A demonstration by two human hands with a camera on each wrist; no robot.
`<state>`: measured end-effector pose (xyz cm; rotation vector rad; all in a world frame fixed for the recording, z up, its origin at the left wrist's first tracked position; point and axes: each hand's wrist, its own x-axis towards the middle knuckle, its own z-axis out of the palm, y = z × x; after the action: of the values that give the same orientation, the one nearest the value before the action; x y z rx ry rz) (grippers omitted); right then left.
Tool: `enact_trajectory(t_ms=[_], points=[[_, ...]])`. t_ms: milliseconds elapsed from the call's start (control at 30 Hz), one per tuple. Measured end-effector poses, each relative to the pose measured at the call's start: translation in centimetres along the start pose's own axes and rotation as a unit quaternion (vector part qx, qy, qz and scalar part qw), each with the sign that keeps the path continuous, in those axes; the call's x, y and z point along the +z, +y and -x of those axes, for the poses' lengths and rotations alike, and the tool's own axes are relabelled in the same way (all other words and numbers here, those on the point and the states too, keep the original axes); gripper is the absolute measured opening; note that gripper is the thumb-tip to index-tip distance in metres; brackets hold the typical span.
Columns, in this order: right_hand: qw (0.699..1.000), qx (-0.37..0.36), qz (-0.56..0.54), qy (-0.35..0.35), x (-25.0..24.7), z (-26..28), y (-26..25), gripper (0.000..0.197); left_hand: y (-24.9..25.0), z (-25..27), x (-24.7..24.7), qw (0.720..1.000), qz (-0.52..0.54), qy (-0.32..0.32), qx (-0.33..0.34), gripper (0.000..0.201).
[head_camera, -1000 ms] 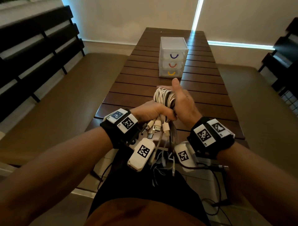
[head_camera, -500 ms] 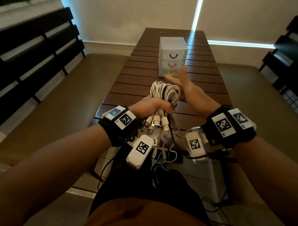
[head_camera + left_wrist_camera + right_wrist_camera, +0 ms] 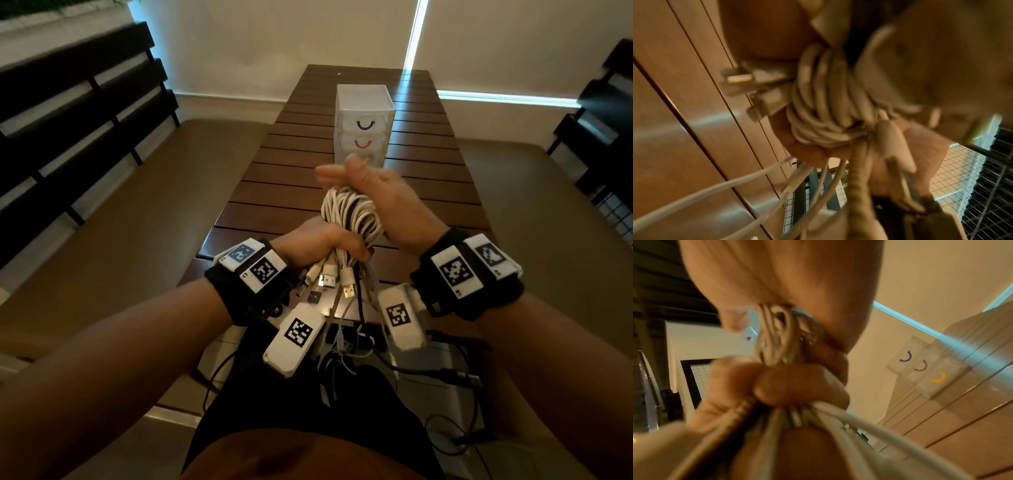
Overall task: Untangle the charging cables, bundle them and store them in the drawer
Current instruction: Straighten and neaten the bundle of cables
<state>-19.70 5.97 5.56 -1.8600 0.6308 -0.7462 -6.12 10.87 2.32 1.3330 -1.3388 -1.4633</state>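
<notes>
A bundle of white charging cables [image 3: 349, 216] stands upright over the near end of the table. My left hand [image 3: 329, 245] grips it round its lower part. Several USB plugs [image 3: 329, 279] hang out below that fist. My right hand [image 3: 368, 185] lies against the top of the loops, with blurred, fairly straight fingers reaching left across them and the thumb up. In the left wrist view the coils [image 3: 824, 104] and plugs [image 3: 748, 78] fill the middle. The right wrist view shows my right palm [image 3: 787, 280] on the loops [image 3: 774, 337]. The clear three-drawer unit [image 3: 363, 126] stands further along, all drawers closed.
The slatted wooden table [image 3: 291, 192] runs away from me between two padded benches [image 3: 120, 205] with dark slatted backrests [image 3: 68, 113]. Loose cable ends and dark wires [image 3: 342, 346] dangle towards my lap. The drawer unit [image 3: 920, 368] has blue, red and yellow handles.
My right hand left the bundle's right side, swung forward and open, and now lies over the top of the loops. My left hand kept its grip and raised the bundle slightly.
</notes>
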Motion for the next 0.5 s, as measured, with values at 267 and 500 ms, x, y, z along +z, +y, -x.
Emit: enact_trajectory(t_ms=[267,500], points=[[0.992,-0.020,0.114,0.052,-2.3,1.4,2.2,0.027,0.8,-0.4,-2.4,0.997,0.044,0.058,-0.024,0.066],[0.996,0.009,0.028,0.088,-1.4,1.7,1.6,0.027,0.2,-0.8,-1.7,0.998,0.037,0.051,0.011,0.047]])
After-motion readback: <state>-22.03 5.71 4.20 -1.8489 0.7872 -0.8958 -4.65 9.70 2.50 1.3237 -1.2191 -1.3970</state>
